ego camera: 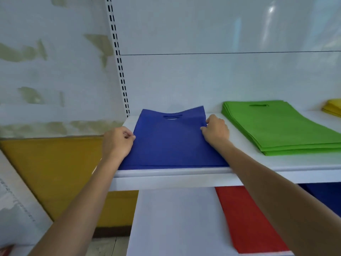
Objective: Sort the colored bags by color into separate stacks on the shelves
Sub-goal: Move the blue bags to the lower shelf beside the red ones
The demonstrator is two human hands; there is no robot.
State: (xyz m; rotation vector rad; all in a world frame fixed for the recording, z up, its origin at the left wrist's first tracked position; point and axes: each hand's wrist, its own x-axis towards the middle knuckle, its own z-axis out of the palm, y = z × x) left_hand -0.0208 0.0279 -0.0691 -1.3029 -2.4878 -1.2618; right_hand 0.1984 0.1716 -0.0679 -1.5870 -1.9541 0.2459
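Note:
A blue bag (169,143) with a cut-out handle lies flat at the left end of the white upper shelf (184,172), on top of other blue bags. My left hand (117,142) pinches its left edge. My right hand (215,130) pinches its right edge near the top, and the far corners of the bag are lifted a little. A stack of green bags (280,126) lies to the right on the same shelf. Yellow bags (333,109) show at the far right edge. On the lower shelf (175,218) lies a red bag (247,218).
A slotted white upright (120,67) stands at the shelf's left back corner. Left of the shelving is a peeling wall with a yellow lower band (51,172). Something dark blue (324,196) lies under the upper shelf at the right.

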